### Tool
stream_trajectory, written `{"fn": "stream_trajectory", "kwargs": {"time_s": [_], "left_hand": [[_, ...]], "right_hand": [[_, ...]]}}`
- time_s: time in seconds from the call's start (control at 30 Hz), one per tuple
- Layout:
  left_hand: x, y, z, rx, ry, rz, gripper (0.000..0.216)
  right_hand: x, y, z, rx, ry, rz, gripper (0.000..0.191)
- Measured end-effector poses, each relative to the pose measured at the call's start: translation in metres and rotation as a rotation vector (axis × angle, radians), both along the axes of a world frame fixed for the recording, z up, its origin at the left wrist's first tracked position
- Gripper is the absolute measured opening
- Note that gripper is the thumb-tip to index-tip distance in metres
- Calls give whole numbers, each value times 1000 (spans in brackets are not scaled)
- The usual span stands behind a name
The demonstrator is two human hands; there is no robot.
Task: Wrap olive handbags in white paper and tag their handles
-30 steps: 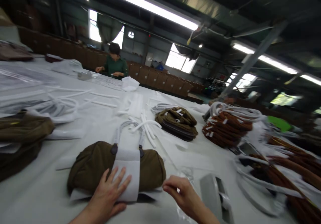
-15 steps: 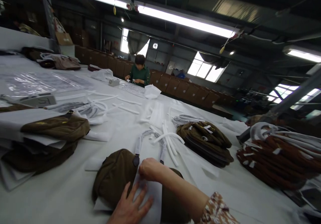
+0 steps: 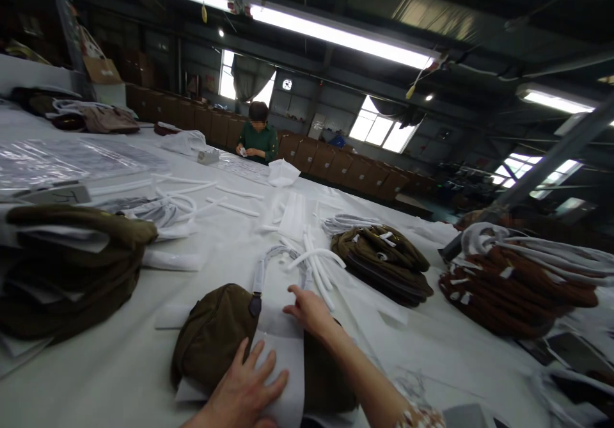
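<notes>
An olive-brown handbag (image 3: 211, 332) lies on the table in front of me, its handle (image 3: 259, 277) wrapped in pale grey padding and stretching away from me. A sheet of white paper (image 3: 283, 357) covers the bag's middle, creased near the top. My left hand (image 3: 247, 380) rests on the paper and the bag with its fingers spread. Over the paper's upper right part is my right hand (image 3: 309, 309), thumb and forefinger apart, nothing seen between them. Its other fingers are partly hidden.
Stacks of olive bags stand left (image 3: 110, 255) and right (image 3: 378, 261), with a rust-brown stack (image 3: 518, 293) farther right. White foam tubes (image 3: 319, 265) lie beyond the handle. Across the table, a person in a green top (image 3: 259, 140) handles something small and white.
My right hand has moved up and right along the paper, and its closed fingers have parted. The left hand stays spread on the paper. The view has shifted slightly.
</notes>
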State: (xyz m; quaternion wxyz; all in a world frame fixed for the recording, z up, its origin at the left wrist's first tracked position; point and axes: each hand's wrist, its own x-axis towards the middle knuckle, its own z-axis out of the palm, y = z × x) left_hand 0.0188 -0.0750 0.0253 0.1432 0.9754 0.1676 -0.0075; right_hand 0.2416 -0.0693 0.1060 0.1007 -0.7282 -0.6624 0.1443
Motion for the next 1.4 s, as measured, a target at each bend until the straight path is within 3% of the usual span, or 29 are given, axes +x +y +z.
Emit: {"fn": "stream_trajectory", "kwargs": {"time_s": [0.1, 0.23, 0.33, 0.43, 0.5, 0.67, 0.83, 0.93, 1.03, 1.23, 1.4], "left_hand": [[-3, -7, -12, 49, -60, 11, 78], [-9, -14, -39, 135, -153, 32, 68], [-10, -10, -64, 206, -255, 16, 60], [-11, -5, -85, 250, -330, 4, 57], [-11, -3, -93, 262, -361, 9, 58], [-12, -4, -97, 305, -405, 24, 53], [-12, -8, -90, 315, -414, 47, 52], [-12, -9, -87, 327, -388, 30, 52], [-12, -9, -86, 349, -368, 26, 51], [-12, -10, -88, 359, -374, 33, 50], [-14, -8, -86, 338, -356, 24, 52]], "right_hand": [[53, -71, 13, 148, 60, -282, 35], [129, -241, 34, 287, 82, -880, 55], [138, -358, 38, 275, 124, -1199, 61], [119, -416, 26, 234, 246, -1331, 58], [107, -424, 13, 220, 346, -1349, 59], [98, -408, -10, 259, 494, -1351, 54], [99, -404, -1, 359, 525, -1350, 46], [88, -415, 9, 417, 516, -1329, 44], [69, -432, 6, 439, 486, -1336, 43], [34, -439, -39, 477, 588, -1456, 43], [36, -433, -68, 587, 556, -1487, 47]]}}
